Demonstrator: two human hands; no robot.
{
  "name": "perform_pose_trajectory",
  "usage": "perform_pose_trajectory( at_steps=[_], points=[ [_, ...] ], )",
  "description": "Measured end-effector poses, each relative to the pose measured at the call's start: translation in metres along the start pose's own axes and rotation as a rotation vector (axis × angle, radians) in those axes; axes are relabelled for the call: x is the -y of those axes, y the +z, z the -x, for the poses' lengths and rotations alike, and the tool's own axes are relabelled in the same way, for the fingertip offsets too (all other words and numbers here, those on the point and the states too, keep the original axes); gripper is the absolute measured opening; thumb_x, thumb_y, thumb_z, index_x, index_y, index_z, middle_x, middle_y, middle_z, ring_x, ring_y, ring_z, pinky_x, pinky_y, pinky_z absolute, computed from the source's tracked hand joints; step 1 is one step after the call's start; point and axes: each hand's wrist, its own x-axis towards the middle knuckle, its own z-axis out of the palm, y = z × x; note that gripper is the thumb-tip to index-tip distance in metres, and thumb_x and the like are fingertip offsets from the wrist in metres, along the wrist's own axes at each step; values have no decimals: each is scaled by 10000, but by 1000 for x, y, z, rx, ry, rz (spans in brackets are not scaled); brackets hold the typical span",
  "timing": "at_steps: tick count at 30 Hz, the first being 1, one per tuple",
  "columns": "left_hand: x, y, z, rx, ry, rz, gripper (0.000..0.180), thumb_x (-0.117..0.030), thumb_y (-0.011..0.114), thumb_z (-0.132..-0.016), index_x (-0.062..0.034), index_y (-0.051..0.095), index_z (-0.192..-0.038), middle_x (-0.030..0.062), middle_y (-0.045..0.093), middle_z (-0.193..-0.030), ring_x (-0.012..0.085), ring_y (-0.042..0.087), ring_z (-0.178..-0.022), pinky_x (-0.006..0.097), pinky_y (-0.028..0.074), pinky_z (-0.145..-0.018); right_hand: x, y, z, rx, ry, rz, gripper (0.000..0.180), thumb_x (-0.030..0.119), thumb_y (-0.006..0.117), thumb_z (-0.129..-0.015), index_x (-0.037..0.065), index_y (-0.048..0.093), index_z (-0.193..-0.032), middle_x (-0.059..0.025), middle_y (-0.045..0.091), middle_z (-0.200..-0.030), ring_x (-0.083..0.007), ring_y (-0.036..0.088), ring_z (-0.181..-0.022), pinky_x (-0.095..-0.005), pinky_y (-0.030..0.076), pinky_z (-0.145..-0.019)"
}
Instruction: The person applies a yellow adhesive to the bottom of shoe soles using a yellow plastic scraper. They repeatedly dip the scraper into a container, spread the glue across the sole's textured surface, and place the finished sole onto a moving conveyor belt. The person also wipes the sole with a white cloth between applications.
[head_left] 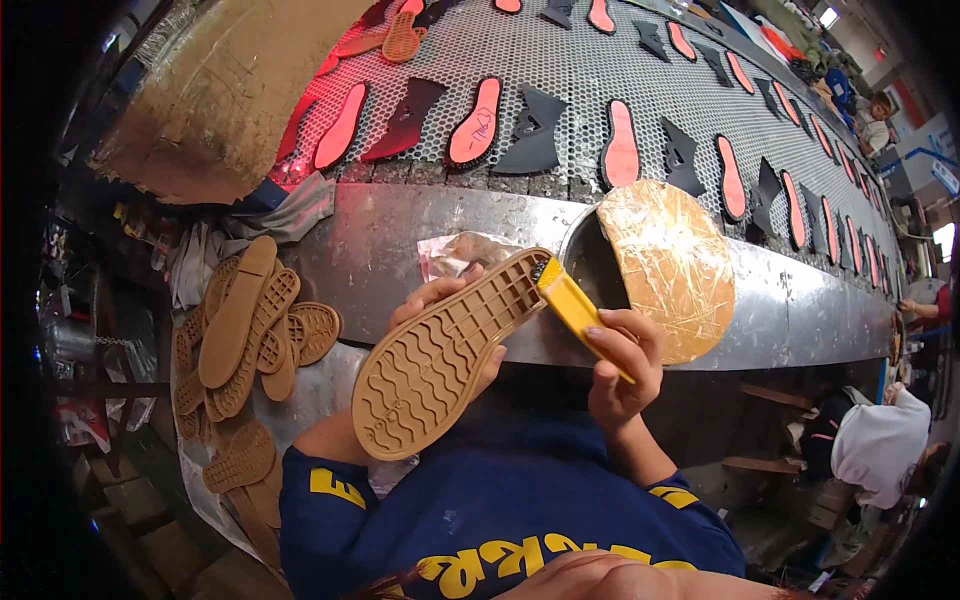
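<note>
Tinted red at the left, across a far metal mesh surface (585, 130); bordered nearer by a shiny metal ledge (385, 230); brightened at far right by a white panel (828, 17).

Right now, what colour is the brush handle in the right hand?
The brush handle is yellow; head view shows it best.

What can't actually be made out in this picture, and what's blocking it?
All in the head view:
- The far face of the tan shoe sole: turned away from the camera.
- Much of the left hand: behind that sole.
- The contents of the round container: dark inside, partly covered by the tape-wrapped disc.
- The exact count in the pile of tan soles: they overlap.
</note>
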Motion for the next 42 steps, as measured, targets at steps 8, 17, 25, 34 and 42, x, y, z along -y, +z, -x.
perform_pose_trajectory(
  at_steps=[8,17,25,34,42],
  points=[
    [13,28,2,-126,108,489,595,-321,615,-839,-137,408,-1366,83,391,-1426,214,318,-1347,434,191,-1118,3,9,4,56,17,20,350,308,637,-897,-5,676,-1047,-165,526,-1095,-230,606,-945,-314,538,-786],
    [7,25,-6,-251,32,719,587,-77,690,-812,-38,404,-1324,110,492,-1319,182,526,-1173,309,446,-987,38,26,5,285,-121,-112,363,320,709,-818,18,694,-1018,-162,570,-1053,-252,604,-913,-305,520,-776],
    [14,39,-11,-404,56,751,639,-14,712,-779,-41,379,-1324,100,486,-1267,176,518,-1149,282,434,-981,49,30,-5,265,-154,27,329,301,686,-852,24,678,-1030,-161,585,-1017,-259,610,-881,-302,530,-737],
    [-3,15,0,-124,21,1168,533,-41,615,-856,-96,369,-1325,109,459,-1263,217,482,-1203,346,468,-977,74,38,-24,451,-419,-46,417,399,606,-902,3,655,-1023,-177,542,-1047,-228,578,-899,-278,522,-727],
    [-2,36,1,83,-24,1816,371,-183,549,-920,-120,422,-1263,90,453,-1223,232,447,-1208,405,404,-1058,82,25,-27,439,-384,-180,390,379,652,-879,0,657,-971,-170,537,-1019,-233,573,-866,-278,508,-680]
  ],
)
